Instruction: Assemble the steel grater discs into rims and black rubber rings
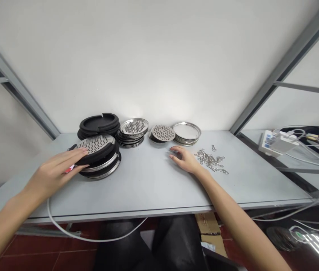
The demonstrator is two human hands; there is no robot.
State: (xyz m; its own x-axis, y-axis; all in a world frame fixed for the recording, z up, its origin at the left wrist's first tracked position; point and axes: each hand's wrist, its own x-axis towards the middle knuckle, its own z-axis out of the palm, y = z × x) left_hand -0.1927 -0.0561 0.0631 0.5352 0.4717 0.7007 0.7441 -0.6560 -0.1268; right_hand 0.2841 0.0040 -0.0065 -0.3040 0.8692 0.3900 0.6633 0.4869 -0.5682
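Though low, right hand [186, 160] half-open.

Wall: off-white smooth wall [153, 56], unpatterned
Tabletop: pale blue-grey flat tabletop [153, 184], plain
Left stacks: matt-black round rings [98, 122]; silver round metal grater disc [97, 143], rows of dark slots, black rim
Middle discs: silver studded round metal disc [134, 126], dark scattered marks; grey round metal disc [163, 132], lattice-like dotted pattern
Right of centre: silver smooth round metal lid [186, 130], plain; silver wire-like metal clips [211, 162]
Far right: white plastic power strip [269, 140], blue patches
Lower left: dark-red tiled floor [40, 252], paler joint lines
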